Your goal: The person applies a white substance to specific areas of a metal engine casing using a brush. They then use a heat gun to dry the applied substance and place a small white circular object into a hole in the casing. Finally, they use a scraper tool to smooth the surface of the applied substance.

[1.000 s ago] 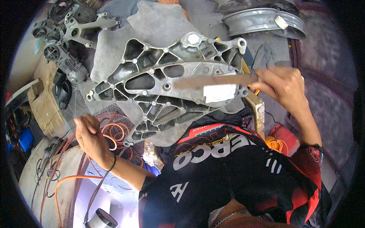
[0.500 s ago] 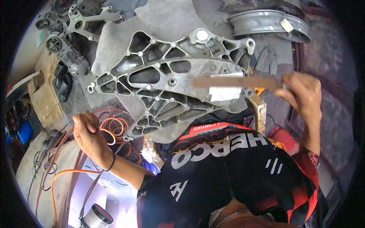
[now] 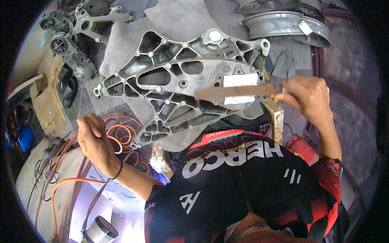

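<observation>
A long flat brown file [image 3: 237,92] is gripped at one end by my right hand [image 3: 310,95], its fingers wrapped around it. The blade reaches left across a white rectangular piece [image 3: 240,81] on a large grey metal casting [image 3: 204,77]. That casting has webbed ribs and open pockets between them. Whether the file touches it cannot be made out. My left hand [image 3: 95,139] is held off to the left with its fingers curled in. It hovers near the casting's lower left corner, over coiled orange hoses [image 3: 121,131], and nothing shows in it.
Grey matting [image 3: 178,20] lies beneath the casting. Metal wheel rims [image 3: 279,25] stand at the far right, and more metal parts [image 3: 77,60] at the far left. Black sandals [image 3: 68,87] lie beside cardboard [image 3: 50,101]. A silver cylinder [image 3: 99,231] is at the lower left.
My right hand and the file have shifted left and slightly toward me over the casting. My left hand has hardly moved.
</observation>
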`<state>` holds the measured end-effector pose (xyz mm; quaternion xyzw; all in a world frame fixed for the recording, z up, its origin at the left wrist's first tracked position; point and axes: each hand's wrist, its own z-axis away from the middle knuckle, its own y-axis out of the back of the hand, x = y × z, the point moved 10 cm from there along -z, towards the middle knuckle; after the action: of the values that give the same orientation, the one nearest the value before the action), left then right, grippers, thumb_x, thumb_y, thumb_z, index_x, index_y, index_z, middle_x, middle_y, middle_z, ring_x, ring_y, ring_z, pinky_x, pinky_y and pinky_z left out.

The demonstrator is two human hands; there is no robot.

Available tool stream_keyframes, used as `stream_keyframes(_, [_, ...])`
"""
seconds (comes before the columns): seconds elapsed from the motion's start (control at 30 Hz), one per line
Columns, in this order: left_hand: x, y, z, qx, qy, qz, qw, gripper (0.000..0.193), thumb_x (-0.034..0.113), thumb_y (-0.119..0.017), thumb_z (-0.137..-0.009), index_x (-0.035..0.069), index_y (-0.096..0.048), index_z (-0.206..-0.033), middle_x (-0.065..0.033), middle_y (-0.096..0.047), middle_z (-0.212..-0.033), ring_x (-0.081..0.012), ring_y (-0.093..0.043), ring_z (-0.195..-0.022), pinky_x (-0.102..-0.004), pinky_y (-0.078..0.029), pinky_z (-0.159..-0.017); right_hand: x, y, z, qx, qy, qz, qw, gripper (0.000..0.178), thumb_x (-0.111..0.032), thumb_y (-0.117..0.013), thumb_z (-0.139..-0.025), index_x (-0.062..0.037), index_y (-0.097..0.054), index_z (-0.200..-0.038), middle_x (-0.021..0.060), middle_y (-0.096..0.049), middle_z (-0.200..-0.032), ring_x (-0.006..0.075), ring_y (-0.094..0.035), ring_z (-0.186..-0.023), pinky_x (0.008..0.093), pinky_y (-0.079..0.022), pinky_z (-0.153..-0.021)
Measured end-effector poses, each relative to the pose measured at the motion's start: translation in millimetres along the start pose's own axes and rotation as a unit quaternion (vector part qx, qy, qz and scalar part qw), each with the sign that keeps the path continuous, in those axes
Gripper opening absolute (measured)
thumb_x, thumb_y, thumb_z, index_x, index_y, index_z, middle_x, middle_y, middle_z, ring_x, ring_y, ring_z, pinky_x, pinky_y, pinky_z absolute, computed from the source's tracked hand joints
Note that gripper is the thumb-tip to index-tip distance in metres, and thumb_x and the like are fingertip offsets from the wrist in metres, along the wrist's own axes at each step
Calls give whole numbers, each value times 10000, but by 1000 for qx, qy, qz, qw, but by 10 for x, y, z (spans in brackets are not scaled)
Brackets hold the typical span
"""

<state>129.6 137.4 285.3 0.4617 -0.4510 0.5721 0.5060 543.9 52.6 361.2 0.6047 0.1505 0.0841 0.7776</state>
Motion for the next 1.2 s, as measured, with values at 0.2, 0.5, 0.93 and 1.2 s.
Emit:
stream_keyframes(0.2, [93, 97, 54, 7, -11, -22, 1000, 467, 281, -397, -1038, 94, -336, -614, 4, -273, -591, -100, -235, -578, -277, -206, -553, 165, 201, 160, 7, -3, -38, 999, 297, -276, -738, -741, -36, -622, -871, 115, -575, -681, 302, -607, -605, 376, -440, -527])
stream_keyframes(0.5, [97, 39, 29, 13, -11, -31, 999, 480, 289, -387, -1040, 96, -332, -603, 3, -274, -590, -102, -233, -577, -280, -203, -554, 174, 205, 140, 29, -28, -31, 999, 309, -285, -737, -734, -30, -626, -869, 99, -589, -680, 290, -617, -607, 377, -456, -533])
stream_keyframes(0.93, [-80, -73, -108, -21, 2, 23, 1000, 485, 306, -402, -1033, 90, -343, -603, 0, -283, -588, -104, -239, -580, -282, -204, -553, 75, 74, 254, -12, -56, -32, 998, 330, -294, -746, -726, -15, -627, -856, 109, -571, -656, 287, -601, -585, 373, -436, -517])
stream_keyframes(1.2, [100, 56, 18, 0, -16, -1, 1000, 496, 309, -403, -1033, 88, -349, -592, -1, -282, -587, -107, -244, -576, -280, -205, -551, 135, 189, 93, 25, -1, -6, 1000, 323, -324, -740, -718, -46, -618, -828, 87, -588, -674, 290, -612, -605, 377, -475, -547])
